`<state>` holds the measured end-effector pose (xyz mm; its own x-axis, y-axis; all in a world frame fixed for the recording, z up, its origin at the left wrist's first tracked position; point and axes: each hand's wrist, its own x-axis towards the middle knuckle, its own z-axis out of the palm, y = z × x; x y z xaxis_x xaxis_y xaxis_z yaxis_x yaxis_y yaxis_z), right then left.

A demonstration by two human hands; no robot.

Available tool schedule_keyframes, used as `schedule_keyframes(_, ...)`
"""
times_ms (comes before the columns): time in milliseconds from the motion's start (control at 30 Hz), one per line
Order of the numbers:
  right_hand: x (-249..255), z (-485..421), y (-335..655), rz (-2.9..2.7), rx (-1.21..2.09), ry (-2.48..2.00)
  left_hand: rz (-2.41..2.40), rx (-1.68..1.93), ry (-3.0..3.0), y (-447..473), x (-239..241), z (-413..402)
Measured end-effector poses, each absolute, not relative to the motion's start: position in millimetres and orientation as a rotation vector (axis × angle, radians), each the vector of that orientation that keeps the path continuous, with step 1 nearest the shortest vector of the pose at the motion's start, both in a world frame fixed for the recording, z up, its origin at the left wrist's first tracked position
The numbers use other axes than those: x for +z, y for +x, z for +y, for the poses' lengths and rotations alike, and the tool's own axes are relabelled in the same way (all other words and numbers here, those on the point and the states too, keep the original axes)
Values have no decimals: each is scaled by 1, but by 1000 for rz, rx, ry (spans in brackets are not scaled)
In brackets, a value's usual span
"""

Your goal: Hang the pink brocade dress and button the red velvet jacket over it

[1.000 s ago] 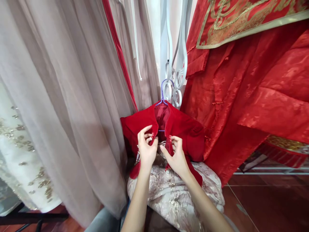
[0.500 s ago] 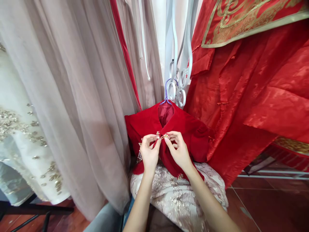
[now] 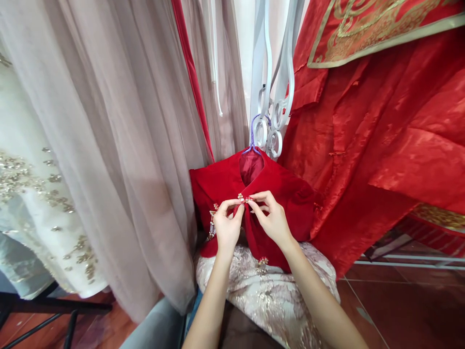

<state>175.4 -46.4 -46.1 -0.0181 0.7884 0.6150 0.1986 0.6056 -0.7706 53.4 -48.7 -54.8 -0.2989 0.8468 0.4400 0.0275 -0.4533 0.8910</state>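
In the head view, a small red velvet jacket is being carried on a thin purple wire hanger. The hanger's hook is being held by a white scrolled metal rack, so the jacket hangs low with its open front turned toward the person and both hands are left free.

The two front edges are being drawn together just below the collar. The left hand is closed in a narrow pinch on one edge, thumb and forefinger pressed on the velvet. The right hand is pinching the opposite edge in the same way, its other fingers curled clear. The fingertips of both hands are meeting at a small beaded gold clasp, seemingly so that its halves are kept level and touching. Whether the clasp is closed cannot be told.

A pale gold brocade skirt is bulging out beneath the jacket's hem, and a second beaded ornament is lying at that hem. The jacket is being crowded by a sheer beige tulle gown on the left and a shiny red satin robe on the right. A reddish-brown tiled floor is showing below.
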Motion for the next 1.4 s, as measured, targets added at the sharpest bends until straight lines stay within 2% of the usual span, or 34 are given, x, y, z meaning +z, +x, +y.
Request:
schedule_keyframes(300, -44, -42, 174, -1549, 472, -865, 1127, 1738, 1437, 49, -57, -47)
schedule_keyframes(667, -41, -37, 181, -1658, 427, -857, 1083, 1261, 2114, 26, -29, -35)
schedule_keyframes(1400, -52, -27, 187, -1542, 585, -827, 930, 1137, 2561, 14, -23, -16)
